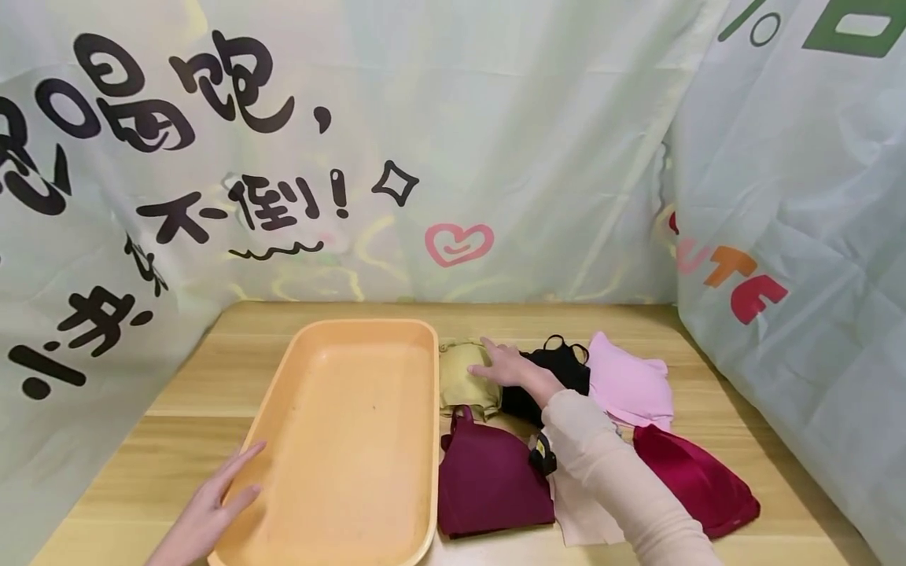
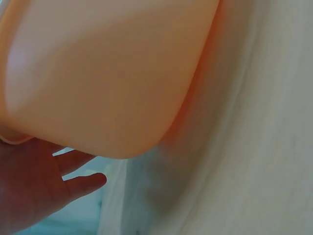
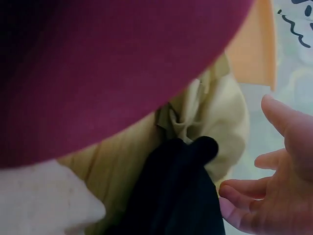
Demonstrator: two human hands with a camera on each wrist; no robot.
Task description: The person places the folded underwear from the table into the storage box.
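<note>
A shallow orange plastic tray [image 1: 354, 440] lies on the table, its inside bare. My left hand [image 1: 211, 503] rests at its left rim with fingers and thumb extended; the left wrist view shows the tray wall [image 2: 112, 98] beside that hand. Over a folded olive-yellow bra [image 1: 463, 377] reaches my right hand [image 1: 508, 366], fingers spread and nothing held. Whether it touches the cloth is hard to tell. Next to that bra lies a black bra [image 1: 566, 363] with loop straps, partly covered by my right forearm. In front is a folded dark maroon bra [image 1: 488, 479].
A pink bra [image 1: 626, 377] lies at the back right, and a crimson bra [image 1: 697, 479] in front of it. Beige cloth [image 1: 583, 503] lies partly under my right sleeve. Printed white curtains [image 1: 552, 157] enclose the wooden table [image 1: 184, 385] at the back and sides.
</note>
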